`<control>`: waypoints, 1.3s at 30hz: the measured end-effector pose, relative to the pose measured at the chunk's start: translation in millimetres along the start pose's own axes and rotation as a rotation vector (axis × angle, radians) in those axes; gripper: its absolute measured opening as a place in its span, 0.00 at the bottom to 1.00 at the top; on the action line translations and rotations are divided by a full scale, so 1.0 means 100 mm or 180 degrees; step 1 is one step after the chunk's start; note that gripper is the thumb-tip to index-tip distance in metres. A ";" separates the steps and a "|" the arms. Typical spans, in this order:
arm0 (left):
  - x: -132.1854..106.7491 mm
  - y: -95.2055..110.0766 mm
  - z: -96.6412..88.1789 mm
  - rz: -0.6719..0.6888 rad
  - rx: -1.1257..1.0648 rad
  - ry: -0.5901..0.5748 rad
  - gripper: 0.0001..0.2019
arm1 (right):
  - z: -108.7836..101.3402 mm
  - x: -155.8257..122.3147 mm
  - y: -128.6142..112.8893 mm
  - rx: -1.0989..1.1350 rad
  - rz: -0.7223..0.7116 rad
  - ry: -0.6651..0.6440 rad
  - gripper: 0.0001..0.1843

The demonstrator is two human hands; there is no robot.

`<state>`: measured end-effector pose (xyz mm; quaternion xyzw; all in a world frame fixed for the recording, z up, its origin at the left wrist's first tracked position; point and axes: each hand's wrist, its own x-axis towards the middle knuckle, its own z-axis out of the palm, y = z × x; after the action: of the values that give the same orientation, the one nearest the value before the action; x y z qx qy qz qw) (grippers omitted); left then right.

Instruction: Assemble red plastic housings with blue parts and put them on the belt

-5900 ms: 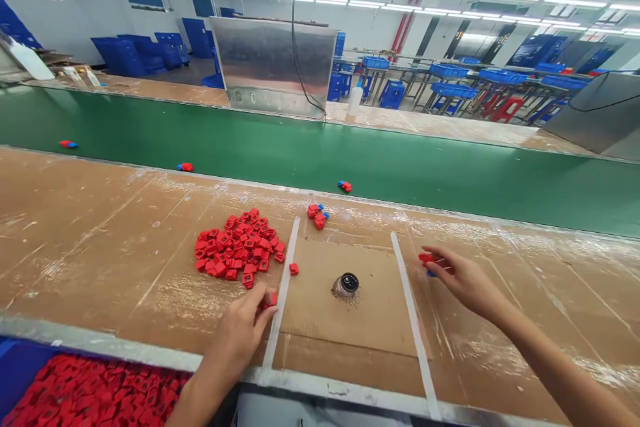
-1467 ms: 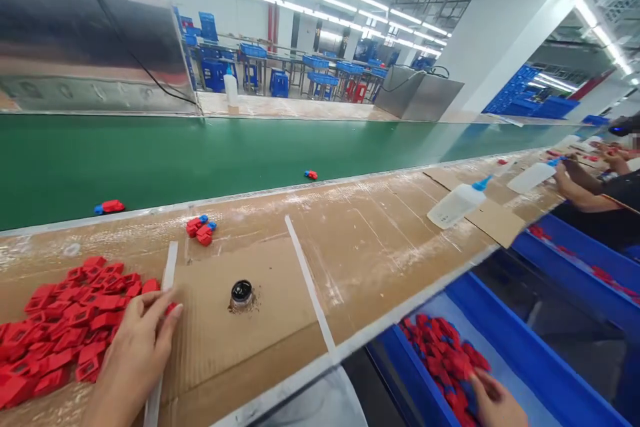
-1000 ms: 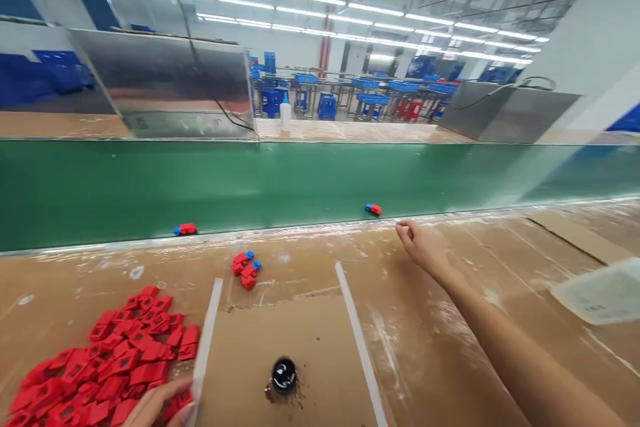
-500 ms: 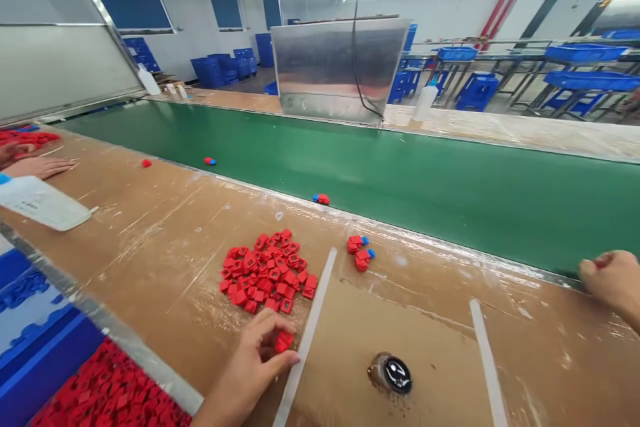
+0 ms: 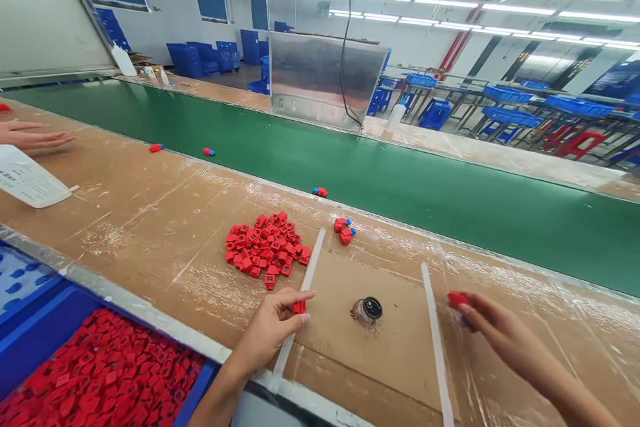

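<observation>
My left hand (image 5: 273, 327) is closed, pinching a small red plastic block (image 5: 299, 307) over the left tape strip, just below a pile of similar red blocks (image 5: 265, 247). To the right of the cardboard, my right hand (image 5: 493, 327) grips a red-and-blue plastic piece (image 5: 457, 300) between thumb and fingers; the fingers partly hide its blue part. Between the hands, a small round pot (image 5: 371, 309) with a dark, glossy top stands on the cardboard sheet (image 5: 400, 353). Two joined red-and-blue pieces (image 5: 345, 232) lie beyond the cardboard.
A green conveyor belt (image 5: 425, 180) runs behind the work surface, with a red-and-blue piece (image 5: 320, 192) at its near edge. At lower left, a blue bin holds many red blocks (image 5: 100, 373). Another person's hand (image 5: 35, 137) is near a white bottle (image 5: 30, 177).
My right hand has come from the belt's edge toward the cardboard and now shows a red-and-blue piece. My left hand still pinches its red block, now turned. The view has shifted.
</observation>
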<state>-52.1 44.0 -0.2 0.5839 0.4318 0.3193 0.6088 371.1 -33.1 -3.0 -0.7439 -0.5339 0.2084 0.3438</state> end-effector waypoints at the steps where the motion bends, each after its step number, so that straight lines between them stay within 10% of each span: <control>1: -0.01 -0.01 0.02 0.0033 -0.0084 -0.0061 0.21 | 0.07 -0.11 -0.06 0.0157 0.0017 -0.0237 0.33; 10: -0.05 -0.03 0.25 -0.0001 -0.0363 -0.0274 0.21 | 0.29 -0.53 -0.60 0.0847 -0.0083 -0.0865 0.24; 21: -0.04 -0.10 0.63 -0.0343 -0.0890 -0.0757 0.17 | 0.30 -0.65 -0.98 -0.0604 -0.0878 -0.0480 0.14; 39: -0.10 -0.22 0.64 -0.0151 -0.1355 -0.0301 0.14 | 0.60 -0.44 -1.34 -0.1601 -0.1946 -0.0519 0.18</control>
<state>-1.0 4.4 -24.3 0.4462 0.3392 0.3611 0.7453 228.1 -31.5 52.7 -0.5927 -0.7904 0.0177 0.1537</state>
